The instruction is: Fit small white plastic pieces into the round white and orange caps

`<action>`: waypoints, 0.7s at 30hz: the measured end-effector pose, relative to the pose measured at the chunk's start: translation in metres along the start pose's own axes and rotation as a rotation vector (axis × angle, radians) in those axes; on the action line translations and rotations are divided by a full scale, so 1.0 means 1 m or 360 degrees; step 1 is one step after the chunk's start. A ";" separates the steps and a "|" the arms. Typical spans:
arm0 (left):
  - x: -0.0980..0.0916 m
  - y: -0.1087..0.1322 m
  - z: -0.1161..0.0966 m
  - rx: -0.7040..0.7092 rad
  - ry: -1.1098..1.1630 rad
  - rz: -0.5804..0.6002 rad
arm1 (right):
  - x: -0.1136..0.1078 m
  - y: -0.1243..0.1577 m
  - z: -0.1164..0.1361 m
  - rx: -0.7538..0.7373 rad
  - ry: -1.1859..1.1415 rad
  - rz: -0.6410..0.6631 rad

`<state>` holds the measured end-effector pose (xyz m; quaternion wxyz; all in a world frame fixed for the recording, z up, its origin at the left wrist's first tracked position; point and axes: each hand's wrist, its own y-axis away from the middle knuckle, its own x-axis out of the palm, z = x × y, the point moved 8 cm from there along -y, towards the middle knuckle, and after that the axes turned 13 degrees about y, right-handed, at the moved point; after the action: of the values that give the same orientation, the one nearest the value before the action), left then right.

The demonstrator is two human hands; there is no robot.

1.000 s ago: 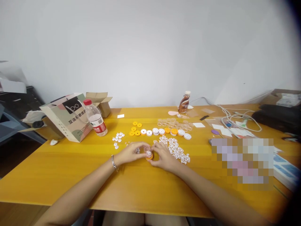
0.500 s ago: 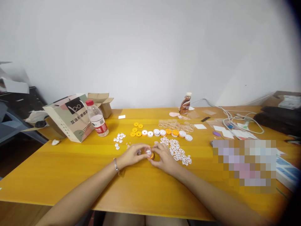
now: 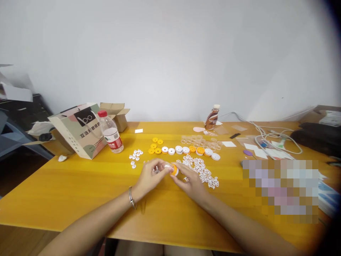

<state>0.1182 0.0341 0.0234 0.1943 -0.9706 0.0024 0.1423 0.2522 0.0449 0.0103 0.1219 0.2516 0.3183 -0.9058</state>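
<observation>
A: In the middle of the yellow table (image 3: 80, 192), close to the near edge: two hands tight together, with a little round piece (image 3: 173, 169) between them.

B: Held how?

A: Pinched from both sides. Left hand (image 3: 150, 176) with curled fingers, tips on the clear end. Right hand (image 3: 191, 181) with thumb and fingers closed on the orange end. Seems lifted a bit off the table and tipped over to one side.

B: Any tips for doing it well?

A: Grip with the fingertips only, soft but firm. Probably best to line up the clear part and the orange part straight before pushing. No squeezing hard, or out pops the piece.

B: And if dropped?

A: Better to work low over a bare patch of table. Just right of the hands, a heap of white lacy bits (image 3: 202, 172). Easy to knock with the right wrist, so mind that side.

B: What else nearby?

A: Farther back, a row of orange and white discs (image 3: 183, 149), then clear rings (image 3: 199, 140). To the left of those, tiny white bits (image 3: 135, 156). Far left, a water bottle (image 3: 110, 133) beside a paper bag (image 3: 80, 129). All well apart from the hands.
</observation>
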 end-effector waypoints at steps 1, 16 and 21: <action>0.000 0.000 -0.003 0.0026 -0.0027 0.0026 | 0.003 -0.001 -0.002 0.0043 -0.0083 0.0059; 0.007 -0.004 -0.005 -0.0072 0.0803 0.0424 | 0.043 0.010 -0.006 0.0735 -0.1498 0.0743; 0.002 -0.005 -0.002 -0.0040 0.0579 0.0149 | 0.036 0.004 0.005 0.0469 -0.1109 0.0653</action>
<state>0.1207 0.0382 0.0270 0.1716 -0.9815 0.0809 -0.0267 0.2214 0.0365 -0.0076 0.3627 0.0035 0.0687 -0.9294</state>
